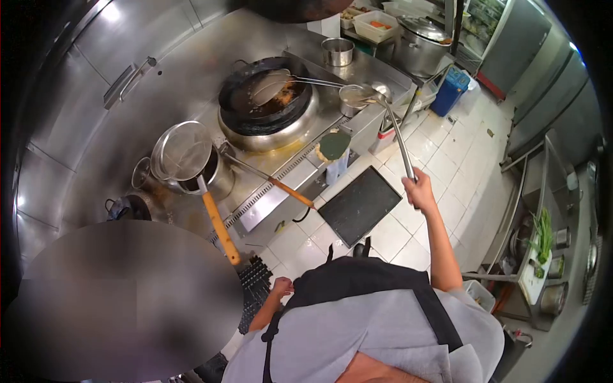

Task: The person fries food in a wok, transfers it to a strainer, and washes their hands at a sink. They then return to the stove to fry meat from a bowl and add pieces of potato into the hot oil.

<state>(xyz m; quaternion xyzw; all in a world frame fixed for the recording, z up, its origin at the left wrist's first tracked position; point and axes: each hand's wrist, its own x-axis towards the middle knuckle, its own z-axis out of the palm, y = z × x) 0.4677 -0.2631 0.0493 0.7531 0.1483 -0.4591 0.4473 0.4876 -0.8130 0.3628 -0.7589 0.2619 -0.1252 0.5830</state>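
My right hand [419,189] is wrapped round the long metal handle of a ladle [400,140]. The ladle's head is over a small steel pot [351,110] at the edge of the stove. A wire skimmer [271,89] lies across the black wok [237,117], its handle reaching toward that same pot; browned bits of food show in the wok's dark liquid. Low beside my apron, my left hand [282,286] hangs with its fingers curled in and nothing visible in them.
A round mesh strainer [182,150] with a wooden handle rests on a steel pot [220,177] at left. Another wooden-handled tool [290,193] juts past the stove edge. A black tray or mat [359,205] lies low ahead. Leafy greens [543,236] sit on the right-hand counter.
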